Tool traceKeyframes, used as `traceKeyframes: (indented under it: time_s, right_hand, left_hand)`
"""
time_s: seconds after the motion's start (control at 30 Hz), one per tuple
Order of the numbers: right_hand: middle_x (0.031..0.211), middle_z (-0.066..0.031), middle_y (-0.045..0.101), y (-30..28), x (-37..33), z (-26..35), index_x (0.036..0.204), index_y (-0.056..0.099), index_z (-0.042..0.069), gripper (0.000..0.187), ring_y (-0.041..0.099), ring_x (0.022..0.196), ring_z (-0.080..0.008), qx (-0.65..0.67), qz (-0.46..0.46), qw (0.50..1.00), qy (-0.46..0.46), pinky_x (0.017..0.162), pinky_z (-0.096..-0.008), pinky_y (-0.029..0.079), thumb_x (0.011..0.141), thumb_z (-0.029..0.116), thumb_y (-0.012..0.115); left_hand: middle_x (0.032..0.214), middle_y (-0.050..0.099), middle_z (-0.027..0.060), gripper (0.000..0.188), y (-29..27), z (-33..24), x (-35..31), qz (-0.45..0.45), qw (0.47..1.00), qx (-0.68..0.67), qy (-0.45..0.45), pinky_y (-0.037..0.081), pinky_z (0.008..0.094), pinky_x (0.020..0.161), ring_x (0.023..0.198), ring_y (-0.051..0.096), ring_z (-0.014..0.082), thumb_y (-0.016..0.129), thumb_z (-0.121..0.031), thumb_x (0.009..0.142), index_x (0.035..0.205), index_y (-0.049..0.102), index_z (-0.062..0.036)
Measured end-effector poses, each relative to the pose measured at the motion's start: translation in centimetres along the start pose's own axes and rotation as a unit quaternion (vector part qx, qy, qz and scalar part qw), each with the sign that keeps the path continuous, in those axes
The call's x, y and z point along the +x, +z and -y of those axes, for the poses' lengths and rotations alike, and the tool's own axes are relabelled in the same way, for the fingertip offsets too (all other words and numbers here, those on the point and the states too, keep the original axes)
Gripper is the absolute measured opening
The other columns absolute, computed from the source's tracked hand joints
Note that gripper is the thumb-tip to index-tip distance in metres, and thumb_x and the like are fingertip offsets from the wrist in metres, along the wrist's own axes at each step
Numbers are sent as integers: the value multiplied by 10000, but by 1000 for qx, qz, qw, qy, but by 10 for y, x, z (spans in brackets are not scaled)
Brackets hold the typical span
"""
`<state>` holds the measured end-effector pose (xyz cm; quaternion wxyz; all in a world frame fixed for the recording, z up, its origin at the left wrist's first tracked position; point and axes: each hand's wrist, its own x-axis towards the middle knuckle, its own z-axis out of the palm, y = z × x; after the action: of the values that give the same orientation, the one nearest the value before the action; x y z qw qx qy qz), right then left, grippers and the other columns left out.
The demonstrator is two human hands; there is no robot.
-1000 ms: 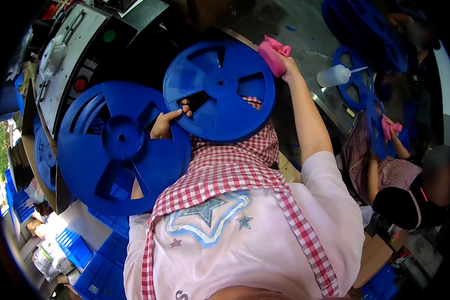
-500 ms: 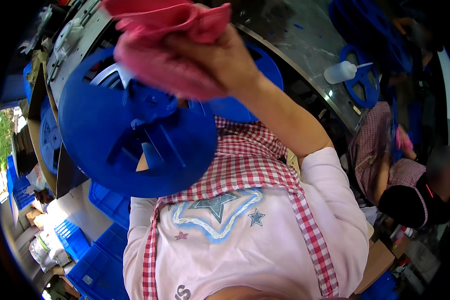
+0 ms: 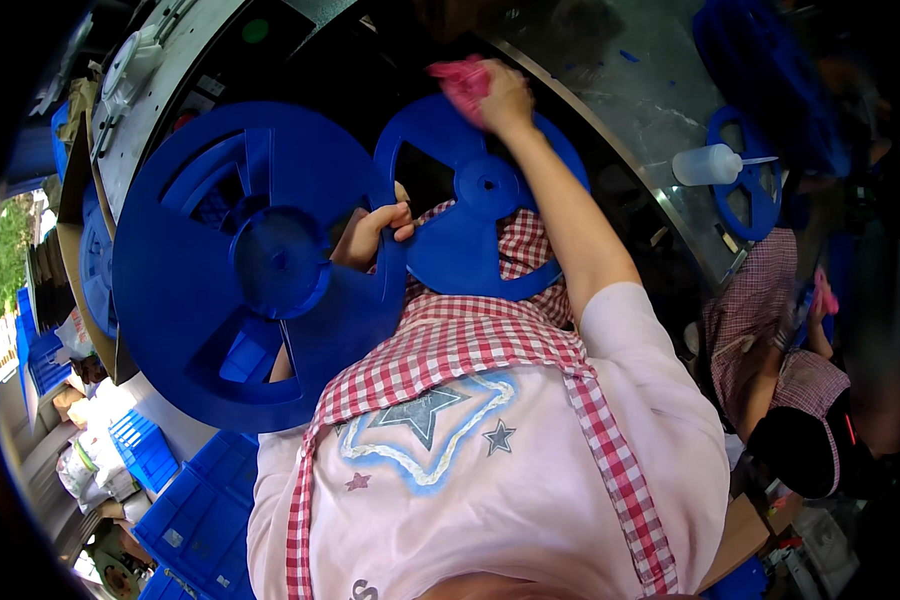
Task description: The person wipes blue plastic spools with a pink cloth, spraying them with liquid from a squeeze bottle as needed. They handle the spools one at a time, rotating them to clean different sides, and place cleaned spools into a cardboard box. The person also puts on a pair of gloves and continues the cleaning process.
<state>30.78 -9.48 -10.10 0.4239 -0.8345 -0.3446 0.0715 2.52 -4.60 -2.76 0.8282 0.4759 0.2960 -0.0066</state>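
A large blue plastic reel (image 3: 170, 250) with cut-out windows and a round hub stands in front of my left side. My left hand (image 3: 375, 235) is closed on its right part, fingers curled at a window edge; most of the left forearm is hidden behind the reel. A second blue reel disc (image 3: 485, 190) lies over my lap, close to the first one. Bunched in my right hand (image 3: 507, 98) is a pink cloth (image 3: 462, 88), at the far rim of this second disc. Whether the cloth touches the rim I cannot tell.
On the grey metal table (image 3: 610, 90) at the right lie a white squeeze bottle (image 3: 707, 165) and another blue reel (image 3: 745, 200). Blue crates (image 3: 205, 510) sit at the lower left, beside a cardboard box (image 3: 75, 190). A co-worker (image 3: 770, 370) with a pink cloth is at the right.
My right hand and the cloth have moved right and away, off the front reel toward the lap disc's far rim. The front reel has turned, its hub now facing me; my left fingers now show.
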Motion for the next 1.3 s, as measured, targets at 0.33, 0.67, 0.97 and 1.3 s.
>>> traceKeyframes:
  time_s: [0.33,0.67,0.97,1.3]
  right_hand:
    - [1050,-140,630,-62,-111,30,1032,623,106,436,577,1057,-323,30,25,980,-193,879,-414,473,613,17,705]
    - [1014,-118,624,-76,-166,40,991,619,116,362,576,1040,-328,70,-3,978,-196,867,-430,473,650,135,738]
    - [1009,-139,626,-102,-143,-70,1072,600,136,418,571,993,-350,-60,-158,973,156,820,-433,475,683,187,744]
    - [1052,-89,644,-63,-205,103,1035,621,97,467,571,1071,-293,145,102,959,-222,868,-398,468,586,54,741]
  left_hand:
    - [634,437,-9,119,-5,-3,16,38,990,-124,50,380,214,540,580,461,94,505,-93,909,796,471,-95]
    - [613,391,-26,154,2,3,31,50,983,-153,84,426,312,847,557,425,77,456,-142,950,801,448,-104]
    - [642,393,-32,155,0,21,44,108,957,-249,97,364,339,1036,588,427,82,408,-219,998,996,492,-88]
    - [838,581,38,189,-2,22,42,-46,968,-245,7,498,276,745,793,567,144,514,-266,964,1017,559,-90]
